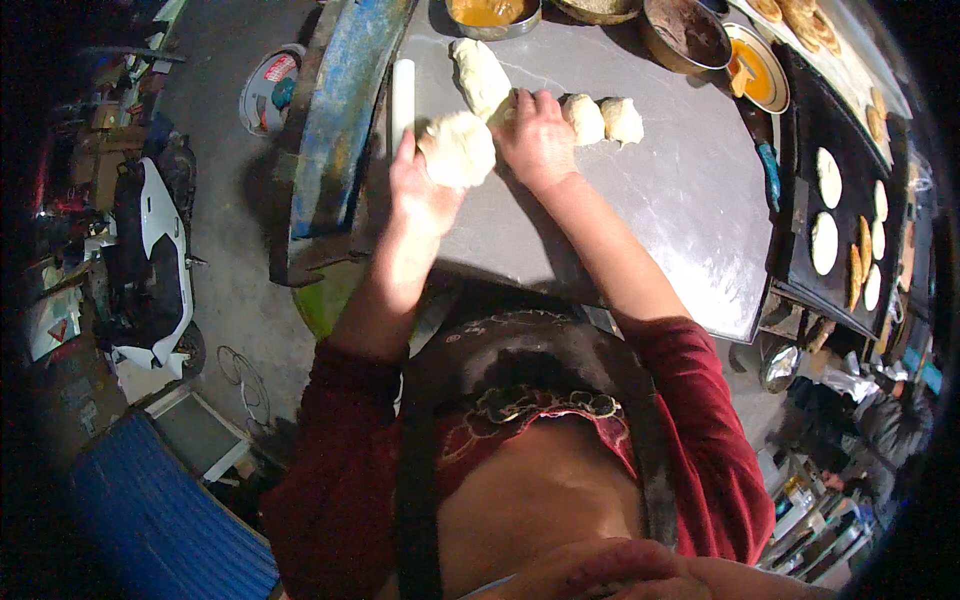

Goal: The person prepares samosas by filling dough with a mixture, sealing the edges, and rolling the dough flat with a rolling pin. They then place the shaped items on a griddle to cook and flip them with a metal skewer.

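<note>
A flattened round of pale dough lies across the palm and fingers of my left hand, above the grey worktop. My right hand is on the lower end of a long dough roll, fingers bent down; its fingertips and what lies under them are partly hidden. Two dough lumps, a near one and a farther one, sit side by side just right of that hand. A white rolling pin lies left of the dough round, near the worktop's left edge.
At the far edge stand a metal bowl of orange filling, a bowl of dark reddish filling and a dish of orange liquid. A black griddle on the right bears several flat breads. A blue-painted board borders the left side.
</note>
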Action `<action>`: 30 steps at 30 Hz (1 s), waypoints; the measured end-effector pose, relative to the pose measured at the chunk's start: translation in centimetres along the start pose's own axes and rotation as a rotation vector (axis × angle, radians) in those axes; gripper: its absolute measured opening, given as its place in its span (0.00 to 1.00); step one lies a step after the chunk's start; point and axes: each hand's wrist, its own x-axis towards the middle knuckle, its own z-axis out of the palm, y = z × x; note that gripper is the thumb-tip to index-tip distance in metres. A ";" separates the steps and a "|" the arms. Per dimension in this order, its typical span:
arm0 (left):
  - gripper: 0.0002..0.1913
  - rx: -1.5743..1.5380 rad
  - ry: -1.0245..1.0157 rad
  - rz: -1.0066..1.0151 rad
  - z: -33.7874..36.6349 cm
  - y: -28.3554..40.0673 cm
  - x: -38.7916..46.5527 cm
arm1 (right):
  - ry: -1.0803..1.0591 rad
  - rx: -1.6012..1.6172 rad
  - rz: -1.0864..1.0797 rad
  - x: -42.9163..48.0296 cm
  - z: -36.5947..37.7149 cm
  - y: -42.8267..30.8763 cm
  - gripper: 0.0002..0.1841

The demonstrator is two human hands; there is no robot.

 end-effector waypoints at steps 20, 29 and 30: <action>0.19 0.355 -0.090 0.052 6.5 -5.7 7.4 | 0.254 0.405 0.625 5.3 -20.9 25.2 0.13; 0.19 0.435 -0.246 -0.223 13.3 -11.0 10.7 | 0.203 -0.359 0.553 12.6 -19.9 33.2 0.11; 0.19 0.415 -0.296 -0.238 13.7 -11.5 11.1 | 0.326 -0.332 0.459 12.1 -20.4 31.5 0.12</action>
